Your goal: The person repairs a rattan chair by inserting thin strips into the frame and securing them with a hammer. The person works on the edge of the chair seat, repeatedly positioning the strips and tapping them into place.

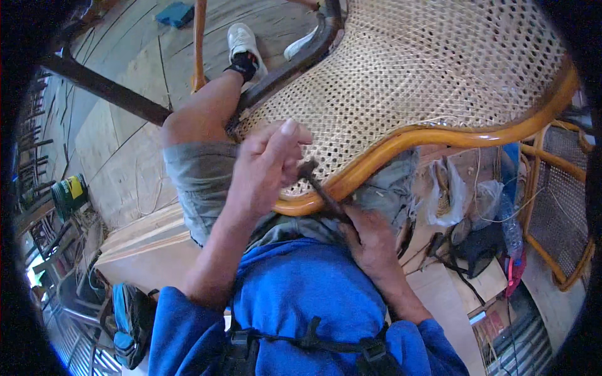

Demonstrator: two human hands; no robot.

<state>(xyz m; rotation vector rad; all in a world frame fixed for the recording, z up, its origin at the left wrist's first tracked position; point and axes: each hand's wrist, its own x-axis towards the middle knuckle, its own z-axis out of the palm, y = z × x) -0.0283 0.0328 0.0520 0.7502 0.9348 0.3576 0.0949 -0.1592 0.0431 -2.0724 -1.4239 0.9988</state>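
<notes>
Across my lap lies a curved piece of rattan furniture: a pale woven cane panel (pixel 401 69) inside a glossy orange-brown rattan frame (pixel 464 136). My right hand (pixel 370 241) grips a small dark hammer (pixel 323 195) by its handle, just outside the near edge of the frame. The hammer's head hovers or rests over the cane close to the near corner; I cannot tell whether it touches. Above that corner, my left hand (pixel 266 156) has its fingers curled in and its thumb on top. What those fingers hold, if anything, is hidden.
Dark poles (pixel 113 91) cross the far left. A plastic bag (pixel 445 191), a clear bottle (pixel 509 219) and a black cloth-like item (pixel 473 254) lie at right, by another woven rattan piece (pixel 558 194). A backpack (pixel 130 326) and a green roll (pixel 69 193) sit left.
</notes>
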